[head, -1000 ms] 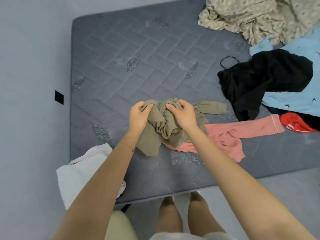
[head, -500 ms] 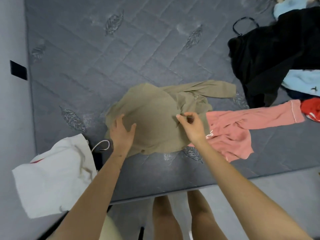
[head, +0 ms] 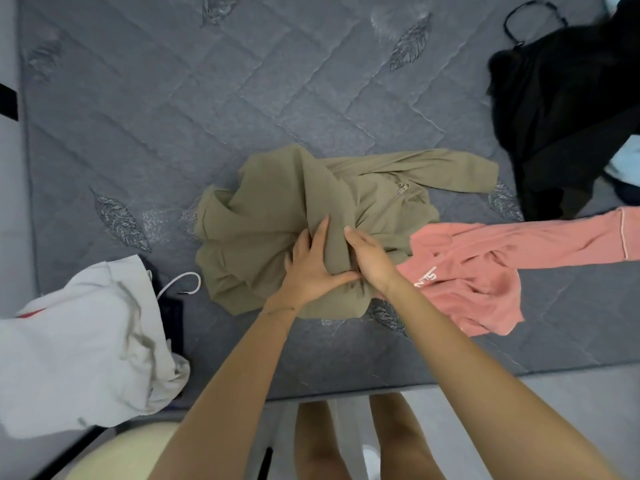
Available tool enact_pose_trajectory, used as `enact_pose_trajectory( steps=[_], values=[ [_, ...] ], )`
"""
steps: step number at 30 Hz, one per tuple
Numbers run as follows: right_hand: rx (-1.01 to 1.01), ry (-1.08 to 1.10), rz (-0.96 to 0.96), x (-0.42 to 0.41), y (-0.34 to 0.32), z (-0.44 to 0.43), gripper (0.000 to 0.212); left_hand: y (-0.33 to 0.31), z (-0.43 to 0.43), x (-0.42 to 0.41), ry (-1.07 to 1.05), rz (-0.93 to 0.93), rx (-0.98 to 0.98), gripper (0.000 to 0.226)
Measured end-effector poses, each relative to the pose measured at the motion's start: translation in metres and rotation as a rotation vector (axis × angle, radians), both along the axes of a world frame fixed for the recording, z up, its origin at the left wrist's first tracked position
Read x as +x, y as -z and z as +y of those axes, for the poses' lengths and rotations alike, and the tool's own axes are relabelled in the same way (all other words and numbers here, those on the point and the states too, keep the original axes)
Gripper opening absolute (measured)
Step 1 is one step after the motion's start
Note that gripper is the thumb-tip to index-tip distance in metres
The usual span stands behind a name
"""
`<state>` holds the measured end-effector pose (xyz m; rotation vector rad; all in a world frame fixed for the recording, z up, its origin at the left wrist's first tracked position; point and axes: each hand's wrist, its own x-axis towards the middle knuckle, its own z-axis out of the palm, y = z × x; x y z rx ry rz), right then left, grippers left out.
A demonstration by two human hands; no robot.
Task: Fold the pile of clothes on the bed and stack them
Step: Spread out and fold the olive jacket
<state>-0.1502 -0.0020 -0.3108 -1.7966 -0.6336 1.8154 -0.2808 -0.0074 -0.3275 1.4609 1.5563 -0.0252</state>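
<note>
An olive-green zip-up garment (head: 270, 220) lies crumpled in the middle of the grey quilted mattress (head: 166, 98), one sleeve stretched to the right. My left hand (head: 310, 268) lies on its lower middle, a raised fold of cloth caught between thumb and forefinger. My right hand (head: 372, 261) is against the same fold from the right, its fingers curled into the fabric. A pink long-sleeved top (head: 467, 271) lies partly under the olive garment's right side. A black garment (head: 561, 109) sits at the upper right, with a bit of light blue cloth (head: 627, 161) beside it.
A white garment (head: 86, 341) with a white hanger hook (head: 188, 282) hangs over the mattress's near left corner, covering something dark (head: 173, 317). The mattress's front edge runs just above my legs. A wall borders the left side.
The camera has moved closer and lower. My left hand slid right from the garment's left side to the middle. Both hands now bunch one fold, and the smooth olive fabric has creased up.
</note>
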Motion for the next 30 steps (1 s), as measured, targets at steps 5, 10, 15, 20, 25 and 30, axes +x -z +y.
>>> enact_pose_trajectory(
  steps=[5, 10, 15, 20, 25, 30],
  values=[
    [0.18, -0.058, -0.192, 0.0, 0.002, -0.002, 0.019, 0.014, -0.001, -0.01, -0.09, 0.056, 0.157, 0.042],
    [0.203, -0.029, -0.287, 0.004, 0.006, -0.006, 0.035, 0.007, 0.004, -0.038, -0.515, -0.133, 0.262, 0.022],
    [0.311, -0.108, -0.267, -0.012, -0.002, 0.0, 0.073, -0.009, 0.006, -0.058, -0.683, -0.389, 0.208, 0.027],
    [0.333, -0.319, -0.003, -0.038, -0.016, 0.011, 0.101, -0.021, 0.006, -0.069, -0.736, -0.552, 0.133, 0.016],
    [0.292, -0.428, -0.111, -0.058, -0.02, 0.016, 0.041, -0.026, 0.006, -0.082, -0.996, -0.571, 0.182, 0.02],
    [0.369, -0.103, -0.165, -0.073, -0.022, 0.016, 0.032, -0.023, 0.008, -0.112, -1.2, -0.438, 0.267, 0.023]
  ],
)
